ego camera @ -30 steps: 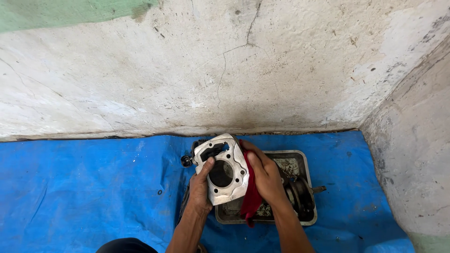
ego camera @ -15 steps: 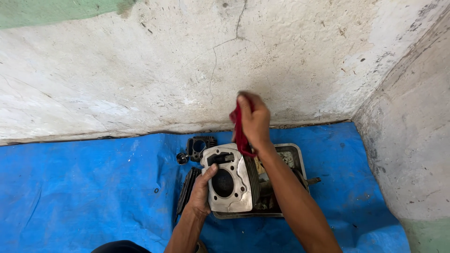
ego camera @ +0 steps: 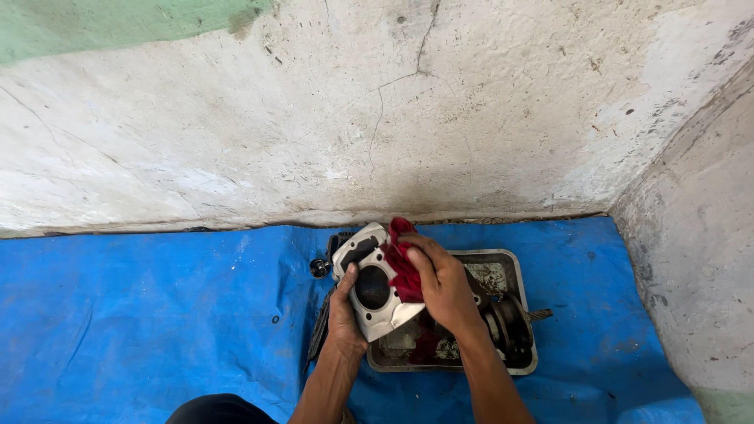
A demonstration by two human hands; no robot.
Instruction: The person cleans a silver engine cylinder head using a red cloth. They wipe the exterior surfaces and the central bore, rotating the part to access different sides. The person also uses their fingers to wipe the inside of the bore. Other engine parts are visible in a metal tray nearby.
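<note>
Left hand [ego camera: 342, 308] grips grey cylinder block [ego camera: 369, 284], frame centre; right hand [ego camera: 441, 284] presses red rag [ego camera: 402, 259] on it. Advise firm support over metal tray [ego camera: 518, 271], wiping bore edge evenly.

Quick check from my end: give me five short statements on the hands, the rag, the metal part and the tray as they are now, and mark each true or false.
1. The right hand presses a red rag against the metal part. True.
2. The left hand is flat on the tarp. False: it grips the metal part from the left side.
3. The metal part has a large round bore in it. True.
4. The tray sits on a green tarp. False: the tarp is blue.
5. The tray is empty. False: a dark round part lies at its right end, and there is grime on its floor.
</note>
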